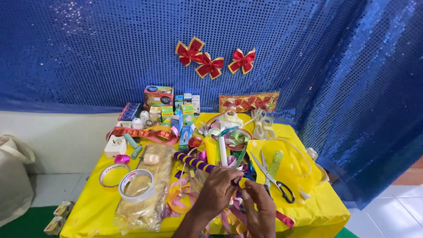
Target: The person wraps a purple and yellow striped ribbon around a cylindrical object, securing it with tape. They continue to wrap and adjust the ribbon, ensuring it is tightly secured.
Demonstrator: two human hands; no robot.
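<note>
My left hand [214,190] grips a long stick wrapped in purple and yellow stripes [194,161], which slants up to the left over the yellow table [94,207]. At the stick's near end, my right hand [260,206] pinches the yellow tip with its fingertips. Under both hands lies a tangle of pink, orange and yellow ribbons [183,196]. Black-handled scissors [274,178] lie just right of my right hand.
Two tape rolls [135,185] and a clear bag of gold material [147,194] lie at left. Small boxes [169,108], a white socket [115,146] and ribbon coils [235,137] crowd the back. A blue sequin curtain with red bows [209,65] hangs behind.
</note>
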